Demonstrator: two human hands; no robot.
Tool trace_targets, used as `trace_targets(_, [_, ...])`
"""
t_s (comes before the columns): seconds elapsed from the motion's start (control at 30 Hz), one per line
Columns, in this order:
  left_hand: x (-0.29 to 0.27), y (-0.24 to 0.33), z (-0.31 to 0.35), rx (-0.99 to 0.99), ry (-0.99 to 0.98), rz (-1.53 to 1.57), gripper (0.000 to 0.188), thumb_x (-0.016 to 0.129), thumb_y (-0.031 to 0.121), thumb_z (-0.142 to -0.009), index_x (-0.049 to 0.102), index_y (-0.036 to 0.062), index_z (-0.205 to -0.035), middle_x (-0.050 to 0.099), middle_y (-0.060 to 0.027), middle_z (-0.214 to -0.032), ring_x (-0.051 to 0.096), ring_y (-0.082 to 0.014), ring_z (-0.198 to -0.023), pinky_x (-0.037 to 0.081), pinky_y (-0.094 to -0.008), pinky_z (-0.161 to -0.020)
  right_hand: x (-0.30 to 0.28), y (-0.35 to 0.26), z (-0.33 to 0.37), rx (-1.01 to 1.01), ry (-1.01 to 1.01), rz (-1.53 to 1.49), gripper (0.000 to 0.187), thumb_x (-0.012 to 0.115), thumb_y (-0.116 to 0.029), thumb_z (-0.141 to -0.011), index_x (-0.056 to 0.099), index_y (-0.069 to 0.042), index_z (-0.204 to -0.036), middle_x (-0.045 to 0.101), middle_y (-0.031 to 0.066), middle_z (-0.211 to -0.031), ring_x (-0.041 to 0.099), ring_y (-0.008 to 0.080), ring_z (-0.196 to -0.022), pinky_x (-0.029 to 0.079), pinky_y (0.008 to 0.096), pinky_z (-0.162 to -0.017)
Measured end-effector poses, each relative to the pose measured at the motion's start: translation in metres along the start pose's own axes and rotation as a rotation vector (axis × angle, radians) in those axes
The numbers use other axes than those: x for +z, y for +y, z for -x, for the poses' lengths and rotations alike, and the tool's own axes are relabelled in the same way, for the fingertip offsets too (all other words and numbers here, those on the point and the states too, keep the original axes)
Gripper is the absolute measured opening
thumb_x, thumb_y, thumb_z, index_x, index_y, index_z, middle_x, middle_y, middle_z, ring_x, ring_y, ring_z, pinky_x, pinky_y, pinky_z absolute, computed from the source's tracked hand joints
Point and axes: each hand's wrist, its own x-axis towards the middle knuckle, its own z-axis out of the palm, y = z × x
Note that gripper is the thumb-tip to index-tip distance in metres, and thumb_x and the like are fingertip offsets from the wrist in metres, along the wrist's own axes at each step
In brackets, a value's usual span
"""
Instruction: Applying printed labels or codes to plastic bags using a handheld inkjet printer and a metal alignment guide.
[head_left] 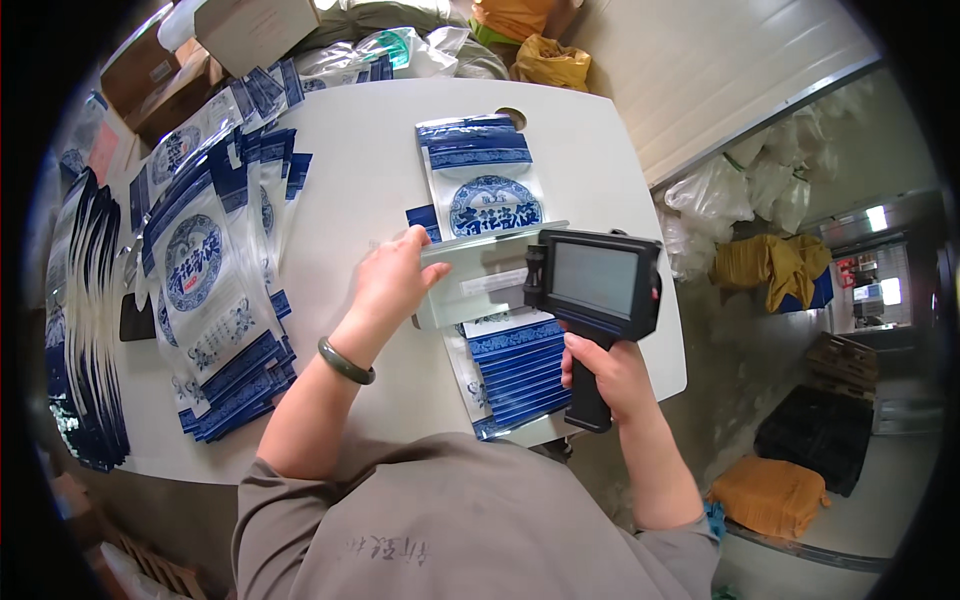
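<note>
A handheld printer point(594, 280), black with a small grey screen and a pistol grip, is in my right hand point(615, 378), whose fingers wrap round the grip. Its head meets the right end of a clear plastic plate point(470, 290). My left hand point(388, 288) holds the plate's left edge between thumb and fingers; a dark bangle point(346, 362) circles that wrist. Under the plate lies a fanned stack of blue-and-white printed bags point(520, 370), with its lower edges overlapping in steps. The top bag point(480, 165) shows a round blue emblem beyond the plate.
More printed bags point(195, 270) lie piled on the white table point(340, 150) at left, beside a long fanned row point(85, 320). Cardboard boxes point(150, 75) stand at the far left. Yellow sacks point(552, 65) sit behind the table. An orange bundle point(768, 497) rests on the floor at right.
</note>
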Motion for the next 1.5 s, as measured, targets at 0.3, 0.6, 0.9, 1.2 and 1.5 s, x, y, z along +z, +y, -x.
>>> trace_targets(0.3, [0.001,-0.002,0.005,0.049,0.069,0.046,0.036,0.072,0.03,-0.081,0.054,0.0052,-0.1,0.068,-0.013,-0.091,0.065,-0.0327,-0.087,0.05,-0.043,-0.073,0.033,-0.033,-0.016,0.203,-0.087,0.505,0.016,0.062,-0.003,-0.08,0.057,0.002,-0.094,0.058,0.0054,-0.068,0.058,0.0129,-0.056,0.05,0.0275,-0.051])
trace_targets(0.6, [0.002,-0.005,0.005,0.068,0.063,0.087,0.036,0.072,0.027,-0.081,0.055,0.0048,-0.103,0.068,-0.0144,-0.089,0.065,-0.0316,-0.088,0.051,-0.0425,-0.074,0.071,-0.034,-0.026,0.363,-0.088,0.576,0.018,0.062,-0.006,-0.08,0.057,0.004,-0.094,0.058,0.0069,-0.065,0.058,0.0142,-0.053,0.051,0.0287,-0.05])
trace_targets(0.9, [0.003,-0.007,-0.001,0.061,0.062,0.13,0.035,0.072,0.027,-0.08,0.055,0.0052,-0.101,0.068,-0.0136,-0.087,0.065,-0.0314,-0.086,0.051,-0.0421,-0.072,0.01,-0.029,-0.041,0.358,0.113,0.485,0.016,0.064,-0.013,-0.083,0.057,0.0,-0.09,0.059,0.0062,-0.066,0.059,0.016,-0.053,0.052,0.0305,-0.049])
trace_targets(1.2, [-0.013,-0.013,0.002,-0.113,-0.141,0.608,0.022,0.07,0.015,-0.081,0.056,0.0021,-0.093,0.065,-0.0113,-0.074,0.065,-0.0198,-0.067,0.05,-0.0351,-0.061,-0.045,0.025,0.0,0.022,0.387,-0.118,0.04,0.063,-0.036,-0.09,0.056,0.002,-0.102,0.062,0.0086,-0.072,0.061,0.0173,-0.059,0.052,0.0293,-0.057])
trace_targets(1.5, [0.009,0.022,0.054,0.261,-0.125,0.482,0.028,0.073,0.023,-0.081,0.059,0.0012,-0.093,0.065,-0.0134,-0.077,0.064,-0.024,-0.068,0.05,-0.035,-0.063,-0.052,0.06,0.021,-0.064,0.255,-0.532,0.025,0.064,-0.007,-0.08,0.06,0.001,-0.104,0.065,0.0112,-0.083,0.063,0.0214,-0.074,0.054,0.0328,-0.071])
